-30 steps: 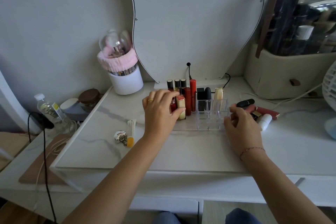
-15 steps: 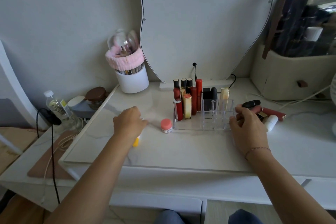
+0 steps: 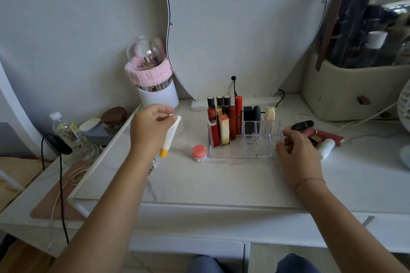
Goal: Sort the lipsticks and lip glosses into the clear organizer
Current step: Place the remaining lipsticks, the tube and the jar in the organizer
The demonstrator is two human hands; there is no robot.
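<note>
White marble-look vanity top, clear organizer, pink-lidded jar, loose lipsticks

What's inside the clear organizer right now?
The clear plastic organizer holds upright red and gold lipstick tubes at left, black ones behind; front right cells look empty. The right hand hides its corner.

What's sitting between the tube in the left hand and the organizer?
In the head view, a small pink-lidded jar stands on the tabletop between the tube and the organizer, close to the organizer's left end.
</note>
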